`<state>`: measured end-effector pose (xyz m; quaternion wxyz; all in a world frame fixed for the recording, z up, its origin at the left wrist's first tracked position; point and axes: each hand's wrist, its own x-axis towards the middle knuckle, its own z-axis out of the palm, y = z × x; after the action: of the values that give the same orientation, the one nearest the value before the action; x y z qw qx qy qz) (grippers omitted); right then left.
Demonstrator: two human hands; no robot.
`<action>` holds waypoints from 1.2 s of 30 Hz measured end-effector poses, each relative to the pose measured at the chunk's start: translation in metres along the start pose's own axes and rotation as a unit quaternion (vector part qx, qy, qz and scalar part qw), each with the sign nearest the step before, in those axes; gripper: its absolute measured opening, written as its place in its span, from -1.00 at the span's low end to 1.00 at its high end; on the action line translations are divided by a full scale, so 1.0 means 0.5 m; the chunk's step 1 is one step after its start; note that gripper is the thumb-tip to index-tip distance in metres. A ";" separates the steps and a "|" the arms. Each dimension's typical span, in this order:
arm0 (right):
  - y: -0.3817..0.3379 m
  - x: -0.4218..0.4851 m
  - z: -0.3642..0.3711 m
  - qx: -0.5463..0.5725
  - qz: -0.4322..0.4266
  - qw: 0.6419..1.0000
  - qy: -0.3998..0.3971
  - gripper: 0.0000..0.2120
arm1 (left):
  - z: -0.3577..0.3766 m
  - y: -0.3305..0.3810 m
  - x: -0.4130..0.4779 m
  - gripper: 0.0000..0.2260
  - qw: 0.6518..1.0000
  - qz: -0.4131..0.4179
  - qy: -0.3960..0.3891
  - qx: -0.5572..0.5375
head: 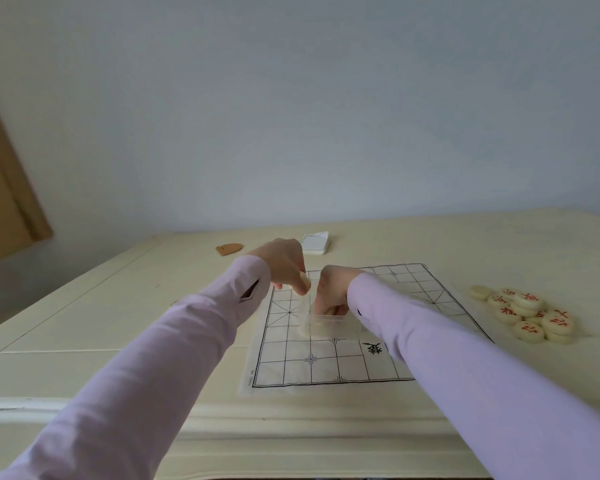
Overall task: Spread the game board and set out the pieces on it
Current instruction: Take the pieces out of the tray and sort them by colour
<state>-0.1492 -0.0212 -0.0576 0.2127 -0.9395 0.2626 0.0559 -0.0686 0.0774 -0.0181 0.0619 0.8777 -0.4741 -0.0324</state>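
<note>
A white paper game board (326, 362) with a black grid lies spread flat on the cream table. My left hand (284, 263) hovers over the board's far left part and pinches a cream round piece (305, 283). My right hand (331, 289) reaches down with curled fingers into a clear plastic box (323, 325) that stands on the board; what its fingers hold is hidden. A heap of several cream pieces with red characters (525, 315) lies on the table, off the board's right edge.
A small white notepad (315, 242) and a brown flat object (228, 249) lie on the table (118, 306) beyond the board. The table's moulded front edge (291, 417) runs below the board. A plain wall stands behind.
</note>
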 end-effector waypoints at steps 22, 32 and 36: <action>0.494 -0.224 -0.198 0.224 0.208 0.915 0.264 -0.92 | 0.099 0.497 0.131 -0.82 0.974 0.196 -0.007 -0.116; 0.575 -0.192 -0.184 0.207 0.233 0.921 0.234 -0.91 | 0.139 0.565 0.210 -0.76 0.984 0.174 -0.035 -0.026; 0.579 -0.175 -0.174 0.183 0.222 0.935 0.206 -0.85 | 0.143 0.567 0.223 -0.69 0.978 0.195 -0.076 0.013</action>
<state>-0.3745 -0.2410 -0.0672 0.3040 -0.7928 0.5087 -0.1423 -0.2505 -0.1750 -0.0492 0.0190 0.7638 -0.6402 -0.0801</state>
